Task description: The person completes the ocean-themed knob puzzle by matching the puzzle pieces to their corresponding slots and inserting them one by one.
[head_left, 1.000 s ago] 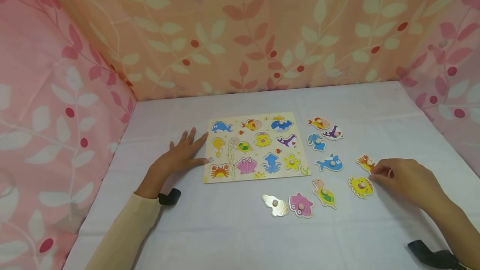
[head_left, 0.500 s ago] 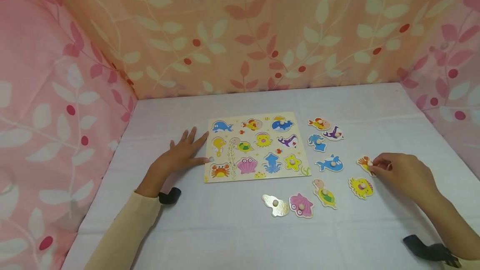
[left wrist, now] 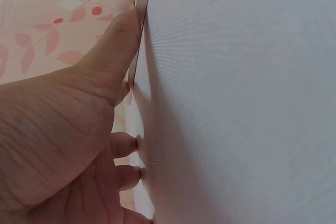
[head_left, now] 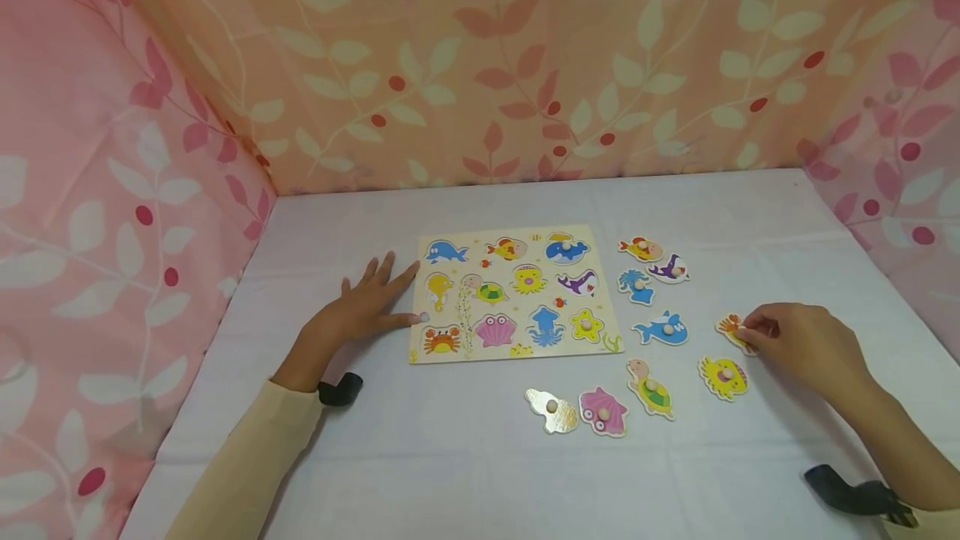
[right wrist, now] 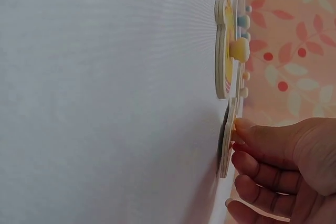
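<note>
My right hand point(head_left: 810, 348) pinches the orange crab puzzle piece point(head_left: 727, 326) by its knob with thumb and fingertips. In the right wrist view, the crab piece point(right wrist: 228, 145) stands close over the cloth, with a dark shadow under it. Beside it lies a yellow octopus piece point(head_left: 712, 375), knob up. My left hand point(head_left: 358, 307) is spread at the left edge of the wooden puzzle board point(head_left: 540, 263), thumb on its rim. The board carries printed sea animals; a blue whale piece point(head_left: 576, 252) and a yellow star piece point(head_left: 596, 323) with knobs sit in it.
Right of the board lie a fish piece point(head_left: 633, 248), a purple-and-white piece point(head_left: 663, 267), a squid piece point(head_left: 637, 294) and a blue shark piece point(head_left: 652, 333). Nearer are a turtle piece point(head_left: 660, 400), a pink shell piece point(head_left: 617, 417) and a shiny gold piece point(head_left: 562, 417). White cloth point(head_left: 420, 473) covers the table.
My right hand has shifted slightly left and away from me, its fingertips closing over the crab piece's knob. The left hand and the board stay put.
</note>
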The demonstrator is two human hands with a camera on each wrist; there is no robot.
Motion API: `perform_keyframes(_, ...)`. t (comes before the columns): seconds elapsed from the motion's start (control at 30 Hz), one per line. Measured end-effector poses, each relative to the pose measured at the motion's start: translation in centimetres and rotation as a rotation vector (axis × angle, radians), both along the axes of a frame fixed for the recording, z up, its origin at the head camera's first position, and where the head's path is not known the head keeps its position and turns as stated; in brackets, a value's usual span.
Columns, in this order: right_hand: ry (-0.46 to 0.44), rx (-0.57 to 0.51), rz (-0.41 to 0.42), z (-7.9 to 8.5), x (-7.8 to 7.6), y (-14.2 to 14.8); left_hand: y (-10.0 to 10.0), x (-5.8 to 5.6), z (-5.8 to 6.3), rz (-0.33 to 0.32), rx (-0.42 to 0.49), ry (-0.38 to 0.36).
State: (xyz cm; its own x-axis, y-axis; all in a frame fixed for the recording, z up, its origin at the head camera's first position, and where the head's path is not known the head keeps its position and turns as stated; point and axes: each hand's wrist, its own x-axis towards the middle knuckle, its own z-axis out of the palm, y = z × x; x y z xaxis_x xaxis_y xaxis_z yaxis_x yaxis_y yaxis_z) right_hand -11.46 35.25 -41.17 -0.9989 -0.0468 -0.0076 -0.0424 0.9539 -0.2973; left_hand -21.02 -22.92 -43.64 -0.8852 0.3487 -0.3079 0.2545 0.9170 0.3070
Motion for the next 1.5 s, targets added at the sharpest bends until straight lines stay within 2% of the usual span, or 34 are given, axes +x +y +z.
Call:
perform_keyframes(0.13, 0.043, 0.0, 0.023, 0.5, 0.0, -0.1, 0.1, -0.1, 0.2, 0.0, -0.003, -0.005)
perform_keyframes(0.4, 0.166, 0.042, 0.169, 1.9, -0.4, -2.5, -0.1, -0.4, 0.3, -0.004, -0.02, -0.004)
perform_keyframes(0.7, 0.165, 0.058, 0.3, 3.4, -2.0, -7.2, 0.0, -0.6, 0.5, -0.008, -0.014, 0.01)
perform_keyframes(0.9, 0.119, 0.079, 0.373, 3.8, -3.0, -10.7, 0.1, -0.5, 0.4, -0.001, -0.012, 0.012)
perform_keyframes(1.23, 0.046, 0.067, 0.499, 3.3, -4.3, -15.5, 0.4, -0.1, 0.2, 0.007, -0.012, -0.009)
perform_keyframes(1.5, 0.111, 0.024, 0.683, 2.7, -5.1, -19.2, 0.3, 0.0, 0.0, 0.0, -0.009, 0.01)
